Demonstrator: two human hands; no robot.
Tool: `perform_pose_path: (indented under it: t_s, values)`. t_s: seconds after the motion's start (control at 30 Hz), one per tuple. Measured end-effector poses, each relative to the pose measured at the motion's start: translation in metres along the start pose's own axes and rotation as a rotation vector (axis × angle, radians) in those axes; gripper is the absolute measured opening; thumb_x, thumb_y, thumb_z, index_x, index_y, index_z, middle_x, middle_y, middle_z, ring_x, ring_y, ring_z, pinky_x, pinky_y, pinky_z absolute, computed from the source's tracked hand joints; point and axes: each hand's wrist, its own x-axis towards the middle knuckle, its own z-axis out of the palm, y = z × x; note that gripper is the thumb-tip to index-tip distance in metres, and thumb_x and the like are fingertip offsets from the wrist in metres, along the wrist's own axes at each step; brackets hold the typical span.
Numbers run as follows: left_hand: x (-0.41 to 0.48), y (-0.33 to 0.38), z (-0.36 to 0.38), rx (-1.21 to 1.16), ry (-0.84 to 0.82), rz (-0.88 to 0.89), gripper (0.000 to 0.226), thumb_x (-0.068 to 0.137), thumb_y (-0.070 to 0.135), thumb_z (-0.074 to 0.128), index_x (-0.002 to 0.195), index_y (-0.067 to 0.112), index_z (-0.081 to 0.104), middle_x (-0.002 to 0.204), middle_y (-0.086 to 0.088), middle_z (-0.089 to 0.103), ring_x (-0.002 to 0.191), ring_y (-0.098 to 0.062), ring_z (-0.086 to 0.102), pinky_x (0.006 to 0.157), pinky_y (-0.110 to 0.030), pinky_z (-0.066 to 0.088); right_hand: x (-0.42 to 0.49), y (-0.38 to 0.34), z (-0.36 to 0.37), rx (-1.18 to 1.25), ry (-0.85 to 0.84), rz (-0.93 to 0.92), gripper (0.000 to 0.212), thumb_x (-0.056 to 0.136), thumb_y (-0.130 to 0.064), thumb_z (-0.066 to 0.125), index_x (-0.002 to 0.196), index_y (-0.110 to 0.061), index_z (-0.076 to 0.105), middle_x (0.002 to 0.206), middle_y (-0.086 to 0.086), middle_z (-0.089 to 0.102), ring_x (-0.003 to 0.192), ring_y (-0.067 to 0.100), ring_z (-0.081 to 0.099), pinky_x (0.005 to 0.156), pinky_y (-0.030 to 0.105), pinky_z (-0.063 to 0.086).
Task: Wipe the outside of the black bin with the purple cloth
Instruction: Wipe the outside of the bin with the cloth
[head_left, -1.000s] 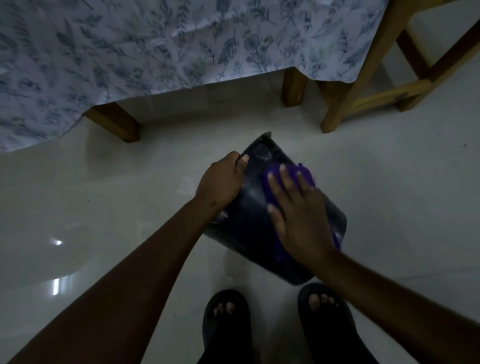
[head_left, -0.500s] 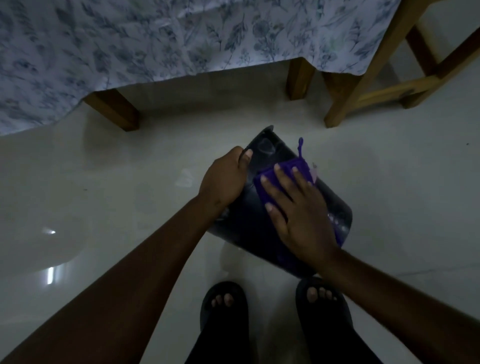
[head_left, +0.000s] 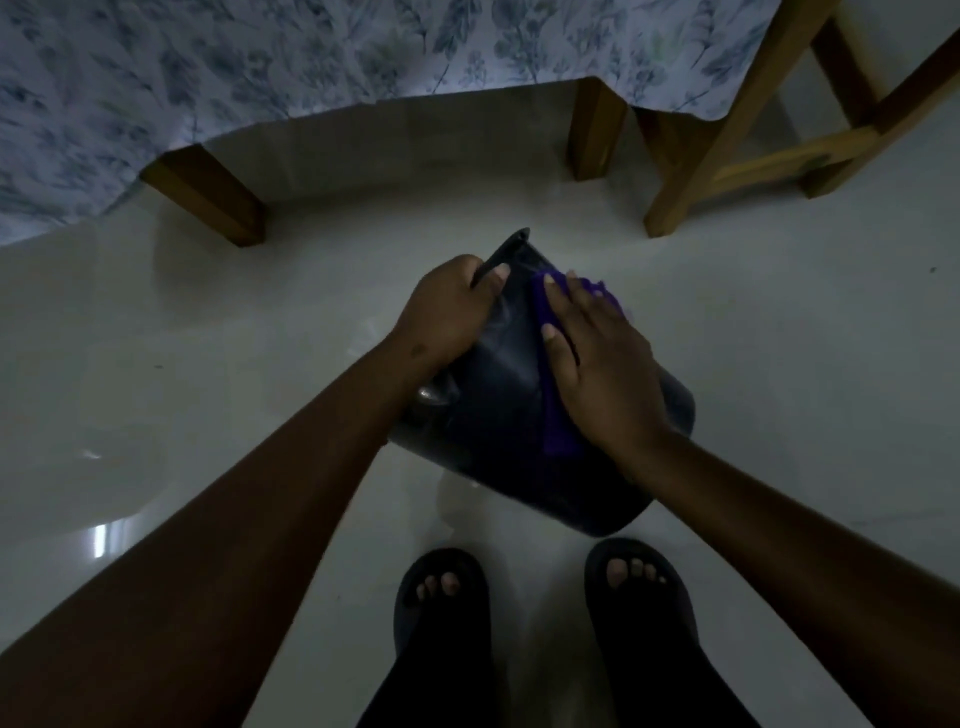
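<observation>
The black bin (head_left: 504, 415) is tilted on the pale floor just ahead of my feet, its rim pointing away from me. My left hand (head_left: 449, 312) grips the bin's rim at the upper left, fingers curled over the edge. My right hand (head_left: 597, 364) lies flat on the bin's upper side and presses the purple cloth (head_left: 558, 431) against it. Cloth shows beyond my fingertips and under my palm; most of it is hidden by the hand.
A table with a blue floral tablecloth (head_left: 311, 67) hangs at the top, its wooden legs (head_left: 208, 197) close behind the bin. A wooden stool frame (head_left: 727, 140) stands at the upper right. My two feet in black sandals (head_left: 441, 597) are directly below the bin.
My right hand slid the purple cloth up the bin's side toward the rim. My left hand kept its grip on the rim.
</observation>
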Motion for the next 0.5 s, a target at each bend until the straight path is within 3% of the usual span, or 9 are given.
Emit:
perform_pose_path:
  t_s: [0.07,0.17,0.27,0.37,0.5]
  values:
    - [-0.015,-0.007,-0.007,-0.114,-0.085,0.025,0.024,0.099,0.038,0.042,0.109,0.02,0.056,0.083,0.012,0.058,0.075,-0.004,0.057,0.061,-0.02,0.041,0.022,0.019,-0.003,0.069,-0.052,0.06,0.051,0.102,-0.039,0.027,0.151,-0.022,0.031,0.156,0.003,0.036,0.143,0.019,0.035,0.117,0.039,0.028]
    - [-0.031,-0.019,-0.002,-0.075,-0.006,0.065,0.025,0.1,0.041,0.04,0.099,0.02,0.053,0.076,0.009,0.059,0.066,-0.003,0.055,0.056,-0.022,0.04,0.043,0.034,-0.009,0.162,-0.12,0.202,0.053,0.102,-0.042,0.025,0.151,-0.024,0.029,0.157,0.002,0.034,0.142,0.022,0.035,0.117,0.041,0.029]
    - [-0.024,-0.019,0.003,-0.051,0.057,0.045,0.031,0.1,0.04,0.039,0.097,0.013,0.054,0.082,0.002,0.061,0.069,-0.005,0.055,0.059,-0.021,0.041,0.002,0.007,-0.001,-0.099,-0.037,0.069,0.057,0.1,-0.042,0.026,0.153,-0.019,0.024,0.16,0.007,0.027,0.147,0.026,0.026,0.119,0.042,0.022]
    - [-0.018,-0.015,0.004,-0.06,0.052,0.056,0.028,0.101,0.037,0.039,0.097,0.014,0.054,0.081,0.003,0.06,0.069,-0.004,0.054,0.059,-0.02,0.039,-0.04,-0.017,0.009,-0.186,-0.055,-0.045,0.062,0.098,-0.047,0.029,0.154,-0.024,0.016,0.163,0.003,0.014,0.151,0.029,0.009,0.119,0.047,0.015]
    - [-0.013,-0.011,0.003,-0.051,0.045,0.047,0.022,0.102,0.035,0.038,0.097,0.017,0.051,0.077,0.012,0.052,0.069,-0.001,0.05,0.057,-0.017,0.035,0.011,0.001,0.006,-0.13,-0.056,0.048,0.058,0.099,-0.047,0.026,0.152,-0.025,0.02,0.16,0.003,0.027,0.146,0.026,0.026,0.117,0.047,0.025]
